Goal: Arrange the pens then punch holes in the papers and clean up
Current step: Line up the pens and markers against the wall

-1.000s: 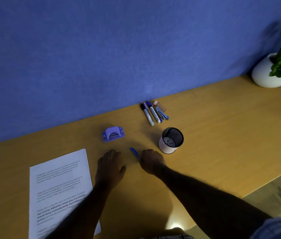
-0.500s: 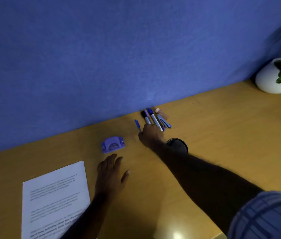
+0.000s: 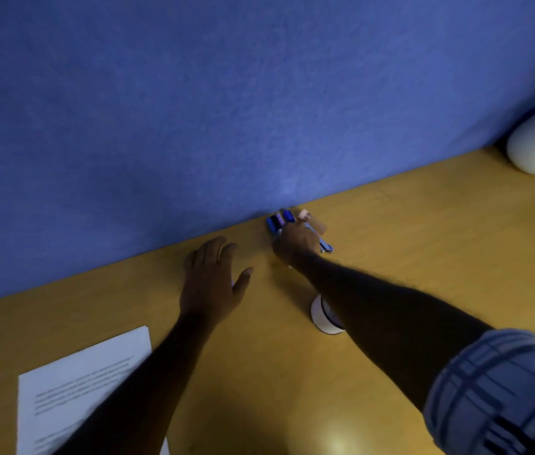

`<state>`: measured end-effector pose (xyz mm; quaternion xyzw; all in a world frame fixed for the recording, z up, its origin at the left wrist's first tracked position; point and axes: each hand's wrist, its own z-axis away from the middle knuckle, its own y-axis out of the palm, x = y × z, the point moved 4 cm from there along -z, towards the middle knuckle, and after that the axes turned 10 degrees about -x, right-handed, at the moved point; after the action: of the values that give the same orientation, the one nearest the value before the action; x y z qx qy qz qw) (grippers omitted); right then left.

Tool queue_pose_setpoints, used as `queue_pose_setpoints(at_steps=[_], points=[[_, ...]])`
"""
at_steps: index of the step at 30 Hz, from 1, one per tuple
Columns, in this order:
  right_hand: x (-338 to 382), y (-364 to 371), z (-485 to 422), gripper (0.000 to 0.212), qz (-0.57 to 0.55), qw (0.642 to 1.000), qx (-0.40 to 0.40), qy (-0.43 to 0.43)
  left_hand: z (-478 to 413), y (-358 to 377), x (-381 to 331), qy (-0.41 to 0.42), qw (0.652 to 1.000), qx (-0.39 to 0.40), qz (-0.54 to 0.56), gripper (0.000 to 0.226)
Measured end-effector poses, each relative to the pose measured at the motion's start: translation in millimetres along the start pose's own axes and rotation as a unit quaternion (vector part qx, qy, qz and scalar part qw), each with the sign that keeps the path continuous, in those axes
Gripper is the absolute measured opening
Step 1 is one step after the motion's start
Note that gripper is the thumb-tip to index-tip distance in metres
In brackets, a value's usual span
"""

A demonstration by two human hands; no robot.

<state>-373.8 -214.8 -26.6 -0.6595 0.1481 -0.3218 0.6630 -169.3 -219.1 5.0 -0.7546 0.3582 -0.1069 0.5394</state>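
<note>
papers (image 3: pixel 82 382) lie far left on the bench (image 3: pixel 423 241); my left hand (image 3: pixel 212 284) spreads flat, holding nothing. my right hand (image 3: pixel 295 243) covers the pens (image 3: pixel 279 220) by the wall (image 3: pixel 226 110), its grip i cannot tell. arranging pens, i judge; next needs a firm gather toward the cup (image 3: pixel 323 318)

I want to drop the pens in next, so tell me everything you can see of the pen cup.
The pen cup is a small round pot, white outside, with a darker speckled inner wall. It stands upright on the wooden desk, nearer the person than the pens. The right forearm passes over it and hides most of it; only its left side shows. Its contents cannot be told.
</note>
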Motion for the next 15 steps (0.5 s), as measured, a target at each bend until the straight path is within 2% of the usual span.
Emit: queue_pose_setpoints(at_steps=[3,15], points=[[-0.1,4.1,-3.9,0.013,0.010,1.000,0.000,-0.001,-7.6,3.6,1.4,-0.006,1.000,0.006,-0.003,0.053],[-5.3,-5.8,-1.8,0.023,0.038,0.998,-0.036,-0.022,-6.3,6.5,4.0,-0.019,0.999,0.039,-0.003,0.052]])
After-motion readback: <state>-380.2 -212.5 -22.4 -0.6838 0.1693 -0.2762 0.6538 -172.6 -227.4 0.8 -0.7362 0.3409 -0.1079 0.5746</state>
